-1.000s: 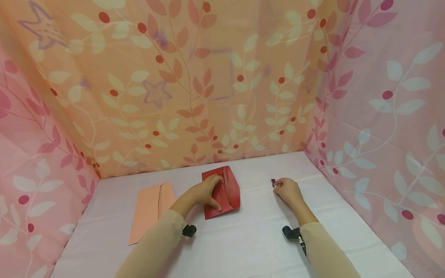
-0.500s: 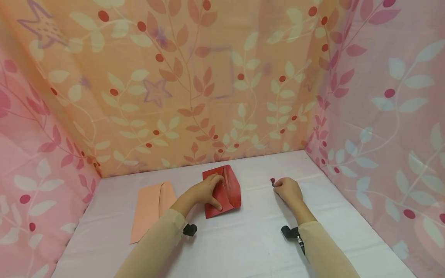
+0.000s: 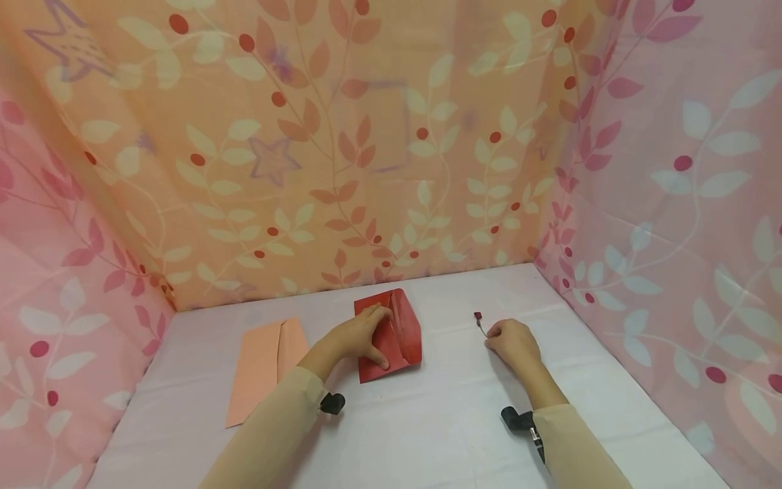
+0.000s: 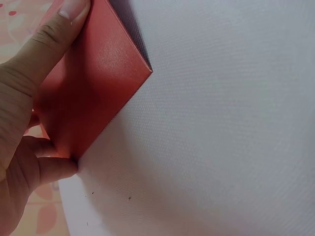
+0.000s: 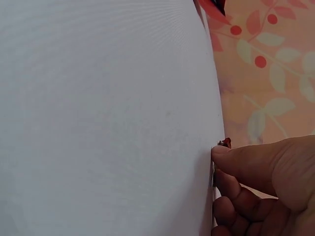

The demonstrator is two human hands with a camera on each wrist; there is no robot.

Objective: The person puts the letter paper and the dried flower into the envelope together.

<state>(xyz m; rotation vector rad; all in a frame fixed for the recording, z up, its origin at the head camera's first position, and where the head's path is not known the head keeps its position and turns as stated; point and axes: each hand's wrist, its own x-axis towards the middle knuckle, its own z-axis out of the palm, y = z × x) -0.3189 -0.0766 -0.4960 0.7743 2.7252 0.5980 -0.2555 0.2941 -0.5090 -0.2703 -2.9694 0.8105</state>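
Note:
My left hand (image 3: 359,337) holds a red envelope (image 3: 412,339) at the middle of the table, its flap unfolded to the right. In the left wrist view the thumb lies over the face of the red envelope (image 4: 106,73), with other fingers along its far edge. To the right, my right hand (image 3: 516,343) pinches the thin stem of a small dried red flower (image 3: 478,316). The flower head points away from me, clear of the fingertips. In the right wrist view only a bit of the flower (image 5: 226,143) shows beyond the thumb; curled fingers hide the stem.
A peach envelope (image 3: 256,367) lies left of the red one, partly behind the left forearm, its flap also unfolded. White cloth (image 3: 427,421) covers the table. Patterned curtains (image 3: 391,170) enclose the back and both sides.
My right hand has shifted back and slightly right along the flower, so more stem shows between the fingers and the head. The left hand and both envelopes have stayed put.

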